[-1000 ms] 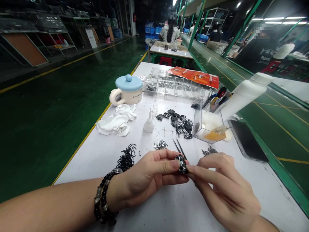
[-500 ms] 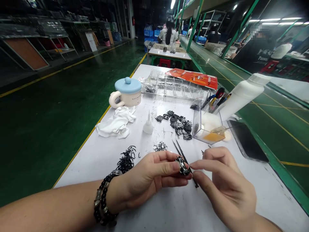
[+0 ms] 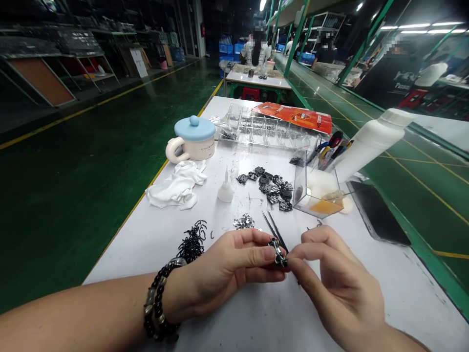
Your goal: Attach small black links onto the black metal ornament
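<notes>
Between the thumb and fingers of my left hand [image 3: 234, 261] is a small black-and-silver metal part [image 3: 277, 250]. My right hand [image 3: 339, 278] comes in from the right, thumb and forefinger closed in a pinch at the part's lower right end. A tiny separate piece between those fingertips would be hidden. Black tweezers [image 3: 273, 226] lie on the table behind and partly under the hands. Just beyond the left hand is a pile of small silver pieces [image 3: 244, 222]. Small curved black pieces [image 3: 191, 243] are heaped nearer the left wrist.
Farther back lie several black parts [image 3: 275, 188], a small dropper bottle [image 3: 225, 188] and a white cloth [image 3: 176, 188]. A lidded mug [image 3: 198, 146] stands left of a compartment tray [image 3: 256, 139]. On the right are a clear box [image 3: 317, 195], a white bottle [image 3: 370, 144] and a phone [image 3: 379, 212].
My right thumb and forefinger have moved slightly left and closed together at the metal part's end; before, they were a little apart. The left hand has barely moved.
</notes>
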Available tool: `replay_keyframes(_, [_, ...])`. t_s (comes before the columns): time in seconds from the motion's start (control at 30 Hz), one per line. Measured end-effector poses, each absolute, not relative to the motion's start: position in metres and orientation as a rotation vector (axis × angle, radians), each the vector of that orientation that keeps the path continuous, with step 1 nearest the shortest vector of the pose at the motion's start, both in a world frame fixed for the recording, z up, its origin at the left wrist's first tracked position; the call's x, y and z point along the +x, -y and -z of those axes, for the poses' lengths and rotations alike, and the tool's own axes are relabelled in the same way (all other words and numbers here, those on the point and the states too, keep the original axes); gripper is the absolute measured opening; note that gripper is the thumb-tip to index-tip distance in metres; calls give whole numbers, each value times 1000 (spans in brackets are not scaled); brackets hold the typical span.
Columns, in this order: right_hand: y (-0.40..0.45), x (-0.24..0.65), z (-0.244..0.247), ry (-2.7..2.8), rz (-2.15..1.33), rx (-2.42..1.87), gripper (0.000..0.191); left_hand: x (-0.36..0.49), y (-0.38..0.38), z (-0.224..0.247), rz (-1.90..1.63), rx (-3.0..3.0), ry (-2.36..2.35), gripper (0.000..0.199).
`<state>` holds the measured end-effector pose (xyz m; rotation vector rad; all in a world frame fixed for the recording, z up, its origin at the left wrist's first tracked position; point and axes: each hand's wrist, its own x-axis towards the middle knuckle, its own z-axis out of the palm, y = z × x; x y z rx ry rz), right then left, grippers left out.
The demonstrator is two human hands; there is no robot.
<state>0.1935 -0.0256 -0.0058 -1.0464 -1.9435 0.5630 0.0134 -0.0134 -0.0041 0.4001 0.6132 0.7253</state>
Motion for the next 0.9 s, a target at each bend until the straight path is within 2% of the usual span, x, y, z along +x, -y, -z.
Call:
replay_keyframes(0.57, [23, 196, 3, 1997, -527, -957, 11, 14, 13, 4, -733, 395, -615, 23])
replay_keyframes(0.9, [27, 192, 4, 2083, -156, -774, 19, 13, 15, 6, -762, 441, -590, 23])
